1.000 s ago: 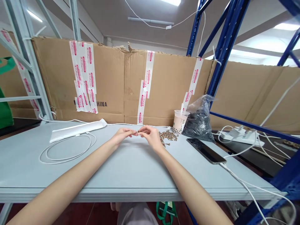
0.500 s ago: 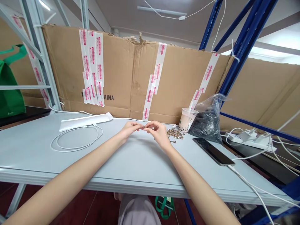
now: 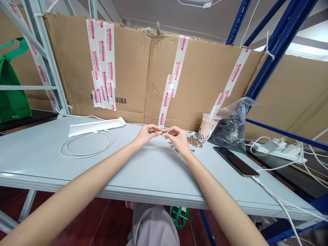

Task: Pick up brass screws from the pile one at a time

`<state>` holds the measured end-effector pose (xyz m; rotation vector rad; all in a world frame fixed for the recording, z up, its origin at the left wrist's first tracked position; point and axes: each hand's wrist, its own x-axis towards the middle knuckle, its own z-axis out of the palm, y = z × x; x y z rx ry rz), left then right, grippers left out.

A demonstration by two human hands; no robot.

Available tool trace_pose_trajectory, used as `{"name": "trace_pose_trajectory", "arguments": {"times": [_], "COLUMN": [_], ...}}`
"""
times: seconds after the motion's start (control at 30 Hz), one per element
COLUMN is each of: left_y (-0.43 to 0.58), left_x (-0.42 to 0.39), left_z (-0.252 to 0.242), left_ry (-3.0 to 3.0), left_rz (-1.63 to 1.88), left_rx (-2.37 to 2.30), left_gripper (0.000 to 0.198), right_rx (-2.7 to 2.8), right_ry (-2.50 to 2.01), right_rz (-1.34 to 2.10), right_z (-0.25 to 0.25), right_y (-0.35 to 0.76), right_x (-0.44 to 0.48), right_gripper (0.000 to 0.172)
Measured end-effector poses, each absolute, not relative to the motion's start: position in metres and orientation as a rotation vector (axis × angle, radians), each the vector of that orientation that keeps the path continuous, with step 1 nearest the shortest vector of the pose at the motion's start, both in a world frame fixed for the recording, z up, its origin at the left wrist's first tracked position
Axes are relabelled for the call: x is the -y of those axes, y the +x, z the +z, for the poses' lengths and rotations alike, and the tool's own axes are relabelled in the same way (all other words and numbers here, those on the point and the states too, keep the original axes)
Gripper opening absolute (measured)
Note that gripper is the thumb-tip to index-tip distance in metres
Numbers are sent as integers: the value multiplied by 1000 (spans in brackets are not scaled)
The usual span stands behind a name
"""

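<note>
My left hand [image 3: 148, 134] and my right hand [image 3: 178, 139] meet above the pale grey table [image 3: 77, 171], their fingertips pinching a tiny metal part [image 3: 164, 134]. Its exact shape is hidden by my fingers. Just beyond my right hand lies a loose pile of small brass-coloured screws [image 3: 195, 141], with a few strays nearer my right wrist. Neither hand touches the pile.
A black phone [image 3: 235, 161] lies right of the pile, beside a plastic bag of dark parts [image 3: 230, 128] and a milk tea cup [image 3: 208, 126]. A coiled white cable [image 3: 87, 145] and white paper sleeve [image 3: 96, 127] lie left. Taped cardboard stands behind.
The view has tilted, so everything sits higher and further right in the frame. My hands still pinch the tiny part, with their fingers shifted slightly around it.
</note>
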<state>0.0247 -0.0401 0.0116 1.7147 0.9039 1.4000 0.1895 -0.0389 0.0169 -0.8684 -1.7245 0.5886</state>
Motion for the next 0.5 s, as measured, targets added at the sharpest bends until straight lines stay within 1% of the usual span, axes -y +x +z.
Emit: {"name": "trace_pose_trajectory", "arguments": {"times": [0.1,0.2,0.3,0.4,0.5], "left_y": [27,29,29,28,29], "left_x": [42,45,48,50,50], "left_z": [13,13,12,10,8], "left_ry": [1813,1892,2003,2260,2510], "left_rz": [1435,1500,1608,1709,1793], "left_rx": [-931,-965,-1037,-1091,-1043], "left_gripper": [29,24,19,14,15], "right_rx": [1635,1578,1556,1519,1489], "right_ry": [-818,-761,-757,-766,-793], "right_rz": [752,855,905,946,940], "right_z": [16,15,13,14,17], "right_y": [188,186,185,184,184], "right_x": [37,35,34,36,38], "right_gripper": [26,30,28,27,27]}}
